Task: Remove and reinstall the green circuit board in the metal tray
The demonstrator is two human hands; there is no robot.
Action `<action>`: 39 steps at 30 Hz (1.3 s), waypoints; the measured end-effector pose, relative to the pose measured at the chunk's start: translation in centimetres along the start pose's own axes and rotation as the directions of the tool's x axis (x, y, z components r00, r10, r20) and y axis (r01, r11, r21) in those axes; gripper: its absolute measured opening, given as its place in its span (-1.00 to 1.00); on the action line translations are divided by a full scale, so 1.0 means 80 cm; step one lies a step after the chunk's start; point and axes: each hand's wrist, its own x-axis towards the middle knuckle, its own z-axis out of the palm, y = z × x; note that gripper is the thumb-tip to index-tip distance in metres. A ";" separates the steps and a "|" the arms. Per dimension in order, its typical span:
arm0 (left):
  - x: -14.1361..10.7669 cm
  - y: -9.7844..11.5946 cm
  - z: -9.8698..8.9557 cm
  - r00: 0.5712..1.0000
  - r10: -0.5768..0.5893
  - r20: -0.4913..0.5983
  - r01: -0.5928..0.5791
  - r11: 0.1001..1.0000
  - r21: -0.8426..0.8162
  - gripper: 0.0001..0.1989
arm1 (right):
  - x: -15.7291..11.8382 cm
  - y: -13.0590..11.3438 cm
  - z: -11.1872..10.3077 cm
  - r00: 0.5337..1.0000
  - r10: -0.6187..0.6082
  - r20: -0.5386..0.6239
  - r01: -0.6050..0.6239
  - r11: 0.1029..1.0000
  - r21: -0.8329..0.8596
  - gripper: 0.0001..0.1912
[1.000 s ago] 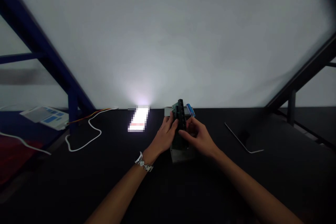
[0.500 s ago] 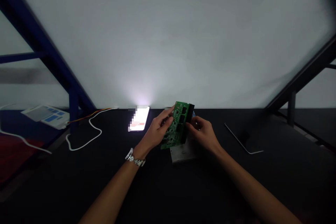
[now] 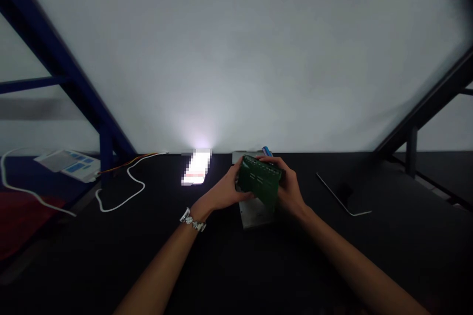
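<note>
Head view, looking forward and down at a black table [image 3: 332, 261]. Green circuit board [image 3: 259, 180] sits between both hands, tilted, its darker face turned up toward the camera, with short pale slots in rows across it. Left hand [image 3: 221, 188] has its grip closed on the board's left side, fingers curling up against the edge; a silver bracelet [image 3: 192, 220] circles that wrist. Right hand [image 3: 290, 188] is clamped on the right side, fingers wrapping over the far edge. Board is held clear of the table, above a pale metal plate [image 3: 254, 215] that shows below and behind it; whether the two touch cannot be told from this angle.

Small blue object [image 3: 266, 151] pokes up just past the right hand, at the plate's far side, mostly hidden. Left of the hands lies a phone [image 3: 197, 168], screen glowing, its display too blown out to read. Further left: white cable [image 3: 121, 202] in loose curves, joined by thin orange and yellow wires [image 3: 142, 158], and a printed card [image 3: 66, 165] by a blue steel frame [image 3: 62, 69]. Right of the hands, well apart, lies a long hex key [image 3: 342, 196].
</note>
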 end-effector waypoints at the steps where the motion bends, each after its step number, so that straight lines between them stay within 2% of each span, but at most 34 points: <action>1: 0.001 -0.004 0.004 1.000 0.013 -0.013 -0.013 1.000 -0.016 0.06 | -0.001 -0.001 0.002 0.999 -0.019 0.033 0.018 1.000 0.024 -0.69; 3: 0.005 -0.012 0.012 0.998 0.036 -0.047 -0.038 0.998 -0.049 0.15 | -0.002 -0.001 0.007 0.997 -0.031 0.067 0.026 0.997 0.072 -0.70; 5: 0.008 -0.020 0.020 0.996 0.045 -0.077 -0.050 0.997 -0.067 0.22 | -0.002 0.002 0.012 0.999 -0.015 0.037 0.012 0.996 0.083 -0.64; 7: 0.009 -0.027 0.025 0.992 0.059 -0.108 -0.064 0.997 -0.044 0.18 | -0.003 0.006 0.015 1.000 -0.007 -0.007 0.007 1.000 0.021 -0.61; 11: 0.010 -0.033 0.025 0.979 0.097 -0.181 -0.086 0.994 0.068 0.12 | -0.005 0.011 0.014 0.999 0.020 0.042 -0.012 0.986 -0.169 -0.89; 14: 0.009 -0.024 0.020 0.967 0.131 -0.218 -0.100 0.984 0.149 0.16 | -0.007 0.007 0.008 0.990 0.115 0.081 -0.107 0.989 -0.100 -0.87; 17: 0.008 -0.010 0.011 0.952 0.187 -0.241 -0.126 0.961 0.247 0.11 | -0.007 0.001 -0.001 0.974 0.177 0.143 -0.180 0.984 0.010 -0.81; 21: 0.008 0.005 -0.003 0.940 0.239 -0.243 -0.138 0.919 0.368 0.01 | -0.005 0.003 -0.016 0.957 0.265 0.117 -0.262 0.964 -0.039 -0.75; 24: 0.007 0.010 -0.013 0.933 0.250 -0.257 -0.127 0.901 0.415 0.00 | -0.002 0.012 -0.028 0.968 0.240 0.071 -0.227 0.962 -0.150 -0.73; 28: 0.007 0.014 -0.021 0.915 0.268 -0.303 -0.124 0.899 0.420 0.01 | 0.000 0.020 -0.040 0.984 0.152 0.090 -0.124 0.957 -0.261 -0.76; 30: 0.007 0.016 -0.022 0.905 0.280 -0.321 -0.138 0.906 0.400 -0.01 | 0.001 0.019 -0.041 0.981 0.167 0.096 -0.135 0.953 -0.272 -0.76; 33: 0.007 0.020 -0.022 0.896 0.299 -0.328 -0.164 0.910 0.382 -0.07 | 0.001 0.016 -0.039 0.963 0.244 0.115 -0.220 0.957 -0.191 -0.73; 35: 0.007 0.023 -0.023 0.891 0.318 -0.325 -0.181 0.904 0.388 -0.14 | 0.000 0.015 -0.038 0.937 0.307 0.167 -0.296 0.951 -0.091 -0.72; 39: 0.007 0.029 -0.026 0.888 0.342 -0.308 -0.212 0.898 0.385 -0.27 | 0.000 0.020 -0.039 0.894 0.382 0.234 -0.414 0.904 0.104 -0.60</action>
